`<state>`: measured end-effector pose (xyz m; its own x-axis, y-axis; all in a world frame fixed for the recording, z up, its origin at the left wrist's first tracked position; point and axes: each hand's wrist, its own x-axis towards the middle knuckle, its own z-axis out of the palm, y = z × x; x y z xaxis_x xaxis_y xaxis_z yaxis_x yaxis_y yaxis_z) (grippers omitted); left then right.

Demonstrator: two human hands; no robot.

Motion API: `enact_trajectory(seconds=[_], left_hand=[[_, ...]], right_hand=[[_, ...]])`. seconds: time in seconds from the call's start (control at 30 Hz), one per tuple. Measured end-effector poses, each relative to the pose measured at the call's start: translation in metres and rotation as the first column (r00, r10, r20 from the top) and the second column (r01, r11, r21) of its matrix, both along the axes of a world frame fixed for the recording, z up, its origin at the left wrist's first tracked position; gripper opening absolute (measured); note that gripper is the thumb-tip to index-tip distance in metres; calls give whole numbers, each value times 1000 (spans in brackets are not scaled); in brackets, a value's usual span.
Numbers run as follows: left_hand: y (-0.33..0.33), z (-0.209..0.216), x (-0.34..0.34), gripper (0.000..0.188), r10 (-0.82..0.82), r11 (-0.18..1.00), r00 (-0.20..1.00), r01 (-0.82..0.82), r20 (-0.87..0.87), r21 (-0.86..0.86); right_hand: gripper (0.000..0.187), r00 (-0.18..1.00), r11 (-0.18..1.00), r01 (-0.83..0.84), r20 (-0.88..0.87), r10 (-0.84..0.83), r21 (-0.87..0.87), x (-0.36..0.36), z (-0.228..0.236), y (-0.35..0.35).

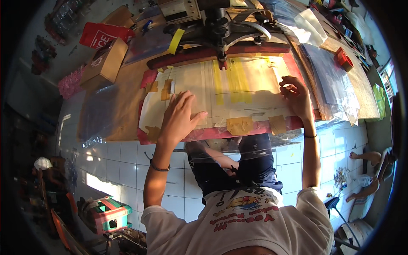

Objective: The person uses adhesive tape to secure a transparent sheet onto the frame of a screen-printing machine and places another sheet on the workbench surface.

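Note:
My left hand (182, 114) rests over the left part of a pale flat board (199, 80), its fingers stretched out and thumb apart, holding nothing. Just beyond its fingertips lies a small white rectangular piece (172, 87). My right hand (296, 97) is at the board's right edge, fingers loosely bent and apart, with nothing visible in them. Yellow tape strips (231, 80) run across the board's middle, and brown tape patches (239, 126) sit along its near edge. A dark machine frame (219, 36) with a long red-edged bar (259, 48) stands over the far side.
On the left are a cardboard box (104, 63), a red bag (104, 35) and clear plastic sheets (100, 112). More clear sheets (327, 76) and a red container (343, 59) lie right. A green-red stool (106, 214) stands on the floor; another person's legs (365, 176) show at right.

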<state>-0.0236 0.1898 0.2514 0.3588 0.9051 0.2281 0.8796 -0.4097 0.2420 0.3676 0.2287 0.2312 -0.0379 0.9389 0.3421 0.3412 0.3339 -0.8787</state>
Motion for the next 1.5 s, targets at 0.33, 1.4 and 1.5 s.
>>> enact_trajectory(seconds=[0.33,1.4,1.5], left_hand=[[25,-15,25,61,58,998,316,-43,947,-47],[42,-26,15,81,172,983,969,-181,-177,-36],[67,-25,5,85,196,975,958,-213,-209,-58]], right_hand=[[13,902,999,27,-432,-6,43,19,-13,-5],[29,839,988,92,525,-144,125,-10,-6,40],[30,784,985,7,611,-112,171,-21,-4,61]])
